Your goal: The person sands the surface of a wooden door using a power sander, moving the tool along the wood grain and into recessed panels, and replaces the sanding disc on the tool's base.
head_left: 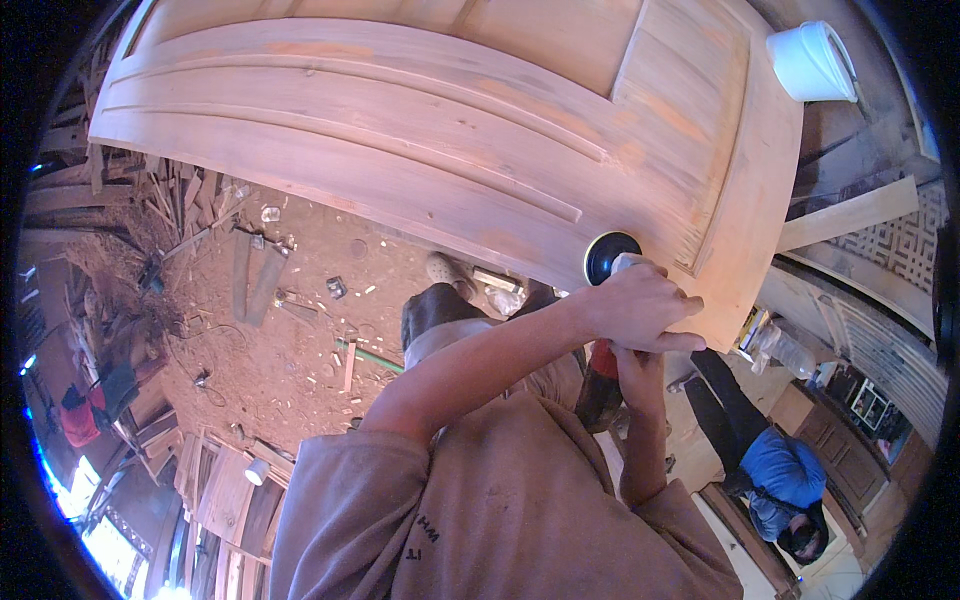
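Observation:
A large wooden panel door [440, 160] with raised mouldings lies across the upper part of the view. On its near right area rests the round black disc of a hand-held power sander [605, 256], with a red and dark body reaching back toward me. My left hand [648, 305] is closed over the sander's front end, just behind the disc, its thumb side partly hidden. My right hand [637, 368] is wrapped round the body farther back, close to my torso, with most of its fingers out of sight.
A white bucket [812, 62] stands beyond the door's right end. Wood offcuts [255, 275] and shavings litter the dirt floor at left, with a green strip [370, 355] near my leg. Another person in blue [785, 475] is at the lower right, near a clear plastic bottle [785, 350].

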`<state>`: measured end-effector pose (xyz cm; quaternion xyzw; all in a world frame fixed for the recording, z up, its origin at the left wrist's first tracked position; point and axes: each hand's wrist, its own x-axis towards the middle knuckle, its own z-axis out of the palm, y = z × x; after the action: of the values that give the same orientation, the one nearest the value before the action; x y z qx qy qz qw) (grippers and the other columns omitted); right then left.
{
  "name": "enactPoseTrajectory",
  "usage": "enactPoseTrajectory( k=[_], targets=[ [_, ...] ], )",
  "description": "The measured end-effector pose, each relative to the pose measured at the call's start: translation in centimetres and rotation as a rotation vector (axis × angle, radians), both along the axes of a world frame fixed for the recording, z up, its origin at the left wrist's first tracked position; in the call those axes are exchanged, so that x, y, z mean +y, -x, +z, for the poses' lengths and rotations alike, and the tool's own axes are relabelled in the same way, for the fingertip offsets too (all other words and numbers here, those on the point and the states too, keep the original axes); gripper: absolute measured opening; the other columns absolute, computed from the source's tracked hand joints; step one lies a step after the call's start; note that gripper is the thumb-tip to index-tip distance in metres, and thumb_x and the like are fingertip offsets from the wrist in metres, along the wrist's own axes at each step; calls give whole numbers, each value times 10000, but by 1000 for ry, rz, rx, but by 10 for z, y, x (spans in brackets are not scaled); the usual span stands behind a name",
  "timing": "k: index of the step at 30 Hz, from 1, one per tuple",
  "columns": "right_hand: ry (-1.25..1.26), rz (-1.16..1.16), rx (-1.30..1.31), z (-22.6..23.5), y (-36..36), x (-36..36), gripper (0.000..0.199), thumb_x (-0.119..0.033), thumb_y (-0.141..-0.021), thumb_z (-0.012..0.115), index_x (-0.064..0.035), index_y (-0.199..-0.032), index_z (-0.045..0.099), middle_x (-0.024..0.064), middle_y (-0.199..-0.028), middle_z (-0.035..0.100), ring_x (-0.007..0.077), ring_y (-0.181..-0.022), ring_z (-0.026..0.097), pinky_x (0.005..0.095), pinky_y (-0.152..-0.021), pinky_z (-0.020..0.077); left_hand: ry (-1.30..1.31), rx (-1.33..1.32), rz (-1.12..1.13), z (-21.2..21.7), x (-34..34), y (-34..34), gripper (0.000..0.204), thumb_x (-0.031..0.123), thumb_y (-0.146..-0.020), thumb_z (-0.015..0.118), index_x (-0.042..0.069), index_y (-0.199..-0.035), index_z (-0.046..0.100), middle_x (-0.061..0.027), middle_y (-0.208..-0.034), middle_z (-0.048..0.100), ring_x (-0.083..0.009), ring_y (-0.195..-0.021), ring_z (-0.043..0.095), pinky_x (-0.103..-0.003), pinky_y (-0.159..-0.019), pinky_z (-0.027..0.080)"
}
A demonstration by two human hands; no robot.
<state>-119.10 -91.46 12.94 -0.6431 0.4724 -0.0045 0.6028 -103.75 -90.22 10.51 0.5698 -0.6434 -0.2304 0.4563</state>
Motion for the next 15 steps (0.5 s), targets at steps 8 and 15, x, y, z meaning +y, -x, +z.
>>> enactPoseTrajectory(
  k=[8,15],
  targets=[
    [-18,8,13,-2,-25,30,539,-122,-887,639,54,-1338,402,142,-1245,556,216,-1134,562,367,-974,456,2,-34,69,0,34,-31,514,575,-891,534,64,-900,585,-148,-667,649,-367,-640,656,-460,-556,517],
    [25,36,-8,-13,-53,59,417,-89,-870,661,32,-1226,480,110,-1142,597,192,-1039,587,362,-913,480,-8,-39,115,1,72,-62,614,647,-872,508,43,-845,613,-163,-587,617,-371,-605,653,-452,-548,503]
  ],
)
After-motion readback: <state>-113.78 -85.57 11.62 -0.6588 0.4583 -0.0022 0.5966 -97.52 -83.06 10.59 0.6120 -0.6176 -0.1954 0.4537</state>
